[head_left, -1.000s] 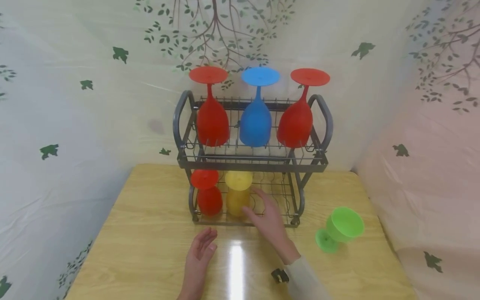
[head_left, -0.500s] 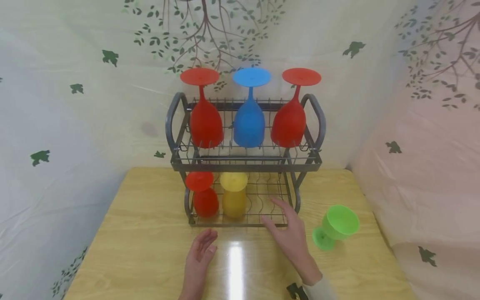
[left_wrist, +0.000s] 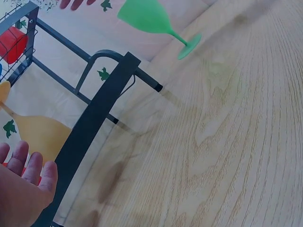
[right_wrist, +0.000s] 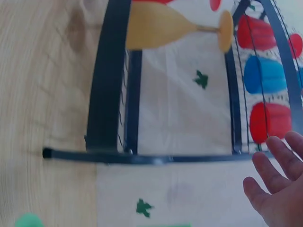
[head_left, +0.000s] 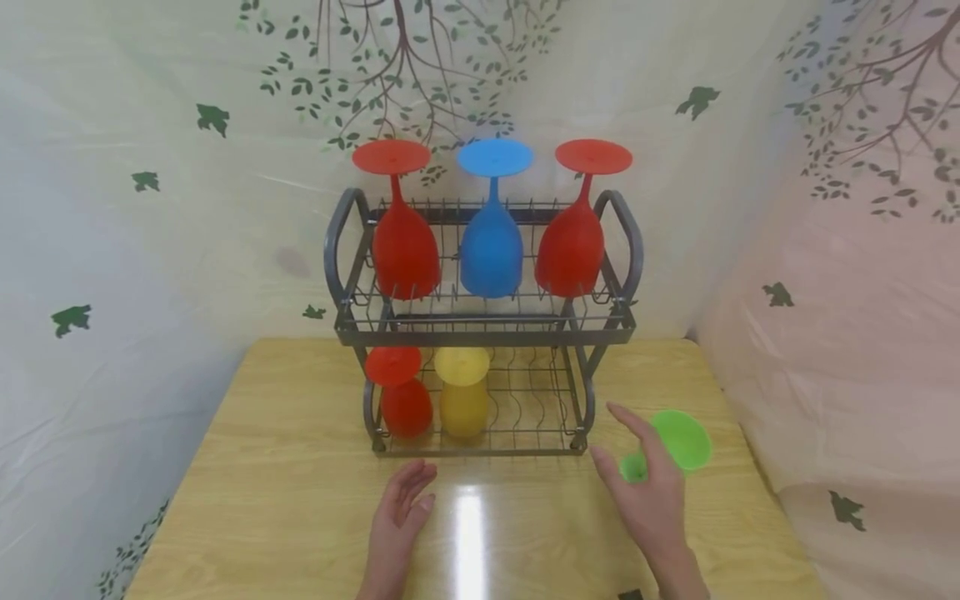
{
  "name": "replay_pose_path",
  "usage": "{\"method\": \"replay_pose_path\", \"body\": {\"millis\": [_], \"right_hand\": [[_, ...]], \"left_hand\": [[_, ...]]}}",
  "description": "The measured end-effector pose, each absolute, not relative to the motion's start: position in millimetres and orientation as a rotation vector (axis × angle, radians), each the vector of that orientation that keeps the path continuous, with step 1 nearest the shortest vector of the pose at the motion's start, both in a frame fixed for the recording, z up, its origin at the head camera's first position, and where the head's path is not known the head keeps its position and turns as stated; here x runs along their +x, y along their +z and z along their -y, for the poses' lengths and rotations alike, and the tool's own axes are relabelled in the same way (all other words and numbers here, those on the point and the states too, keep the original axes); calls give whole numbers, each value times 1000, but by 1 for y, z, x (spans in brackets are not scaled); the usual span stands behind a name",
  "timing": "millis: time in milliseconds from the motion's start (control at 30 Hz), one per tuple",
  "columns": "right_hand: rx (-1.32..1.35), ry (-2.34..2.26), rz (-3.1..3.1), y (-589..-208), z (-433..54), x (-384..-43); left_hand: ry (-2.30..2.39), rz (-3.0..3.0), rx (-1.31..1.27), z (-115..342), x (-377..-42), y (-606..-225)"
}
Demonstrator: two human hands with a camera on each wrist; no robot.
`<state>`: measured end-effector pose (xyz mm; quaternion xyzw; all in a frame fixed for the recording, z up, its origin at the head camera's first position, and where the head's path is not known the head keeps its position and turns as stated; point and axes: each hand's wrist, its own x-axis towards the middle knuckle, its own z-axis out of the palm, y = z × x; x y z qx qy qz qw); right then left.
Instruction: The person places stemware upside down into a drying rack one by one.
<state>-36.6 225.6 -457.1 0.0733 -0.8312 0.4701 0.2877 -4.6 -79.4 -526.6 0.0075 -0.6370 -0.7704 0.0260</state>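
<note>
A green goblet (head_left: 684, 440) stands on the table right of the rack, its stem partly hidden behind my right hand (head_left: 651, 487). That hand hovers beside it with thumb and fingers spread, holding nothing. My left hand (head_left: 401, 521) is held before the rack's front edge, fingers loosely bent and without any object. On the lower shelf a yellow goblet (head_left: 463, 408) and a red goblet (head_left: 407, 408) sit upside down. Across the upper shelf, a red goblet (head_left: 406, 254), a blue goblet (head_left: 491, 254) and another red goblet (head_left: 570, 254) are inverted in a row.
The dark two-tier wire rack (head_left: 483, 338) stands at the back of the wooden table (head_left: 285, 500). Behind it hangs a pale cloth (head_left: 150, 250) printed with leaves and branches. The lower shelf's right part shows bare wires.
My right hand has moved right, away from the yellow goblet on the lower shelf, over to the green goblet. The left hand has stayed in place. The head view has shifted slightly.
</note>
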Motion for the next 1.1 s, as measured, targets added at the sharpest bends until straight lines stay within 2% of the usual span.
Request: {"method": "replay_pose_path", "body": {"millis": [367, 567, 1100], "right_hand": [[108, 1176, 2147, -458, -272, -26], [-81, 1240, 2133, -458, -296, -17], [-299, 1333, 2180, -482, -343, -10]], "left_hand": [[-2356, 2019, 66, 77, -6, -525], [-2379, 2013, 84, 76, -7, -523], [-2373, 2035, 74, 75, -9, -524]]}}
